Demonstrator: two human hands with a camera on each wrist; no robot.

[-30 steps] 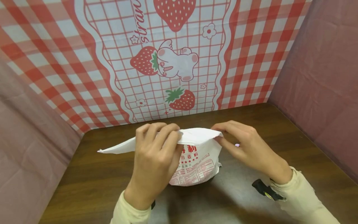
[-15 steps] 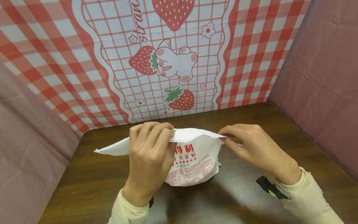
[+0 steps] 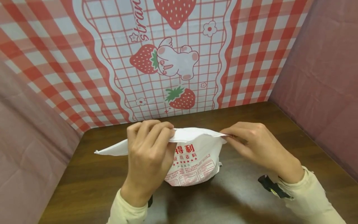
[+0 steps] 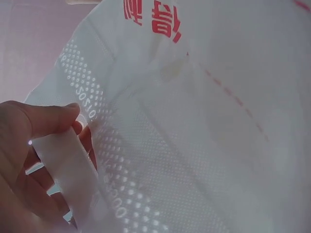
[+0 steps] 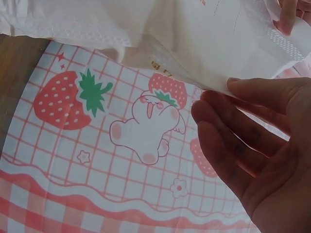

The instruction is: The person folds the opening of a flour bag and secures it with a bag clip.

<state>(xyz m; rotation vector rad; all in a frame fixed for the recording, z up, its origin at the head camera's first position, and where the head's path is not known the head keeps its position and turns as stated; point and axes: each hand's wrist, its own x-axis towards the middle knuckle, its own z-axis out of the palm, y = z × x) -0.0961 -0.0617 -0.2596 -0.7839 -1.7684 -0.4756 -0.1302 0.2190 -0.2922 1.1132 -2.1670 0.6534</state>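
Observation:
A white flour bag with red print stands on the table, its top edge folded over into a white flap. My left hand grips that flap left of the middle, its fingers curled over the far side. In the left wrist view the thumb of my left hand presses the embossed edge of the bag. My right hand pinches the flap's right corner between thumb and fingertips. The right wrist view shows my right hand holding the thin edge of the bag.
The brown wooden table reaches back to a red-and-white checked cloth with strawberries on it. Pink curtains hang at both sides. A black strap is at the right wrist.
Both hands have spread slightly apart, the left one shifting left and the right one right. The right fingers have closed on the bag's corner, and more red lettering shows.

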